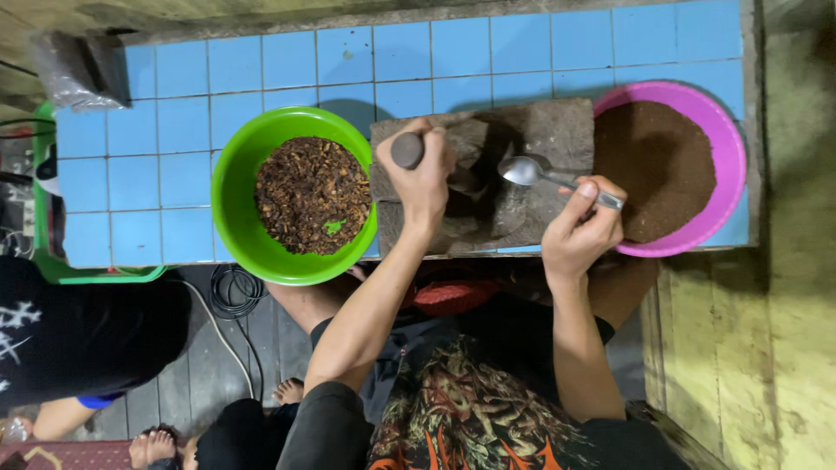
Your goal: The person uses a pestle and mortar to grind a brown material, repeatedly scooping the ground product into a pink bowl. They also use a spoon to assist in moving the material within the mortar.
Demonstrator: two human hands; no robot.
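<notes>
On the grinding stone (557, 130), the left hand (422, 178) grips a pestle (407, 150); the right hand (582, 228) holds a spoon (527, 171) over it.

The blue-tiled tabletop (174, 130) lies bare along its far rows and at the left of the round green plastic bowl (233, 187). The grey stone grinding slab (557, 130) sits tight between that bowl and the round pink plastic bowl (727, 144), touching both, leaving no gap. A grey plastic bag (74, 74) blocks the far left corner.

The left hand (421, 178) hides most of the stone pestle (407, 150).
</notes>
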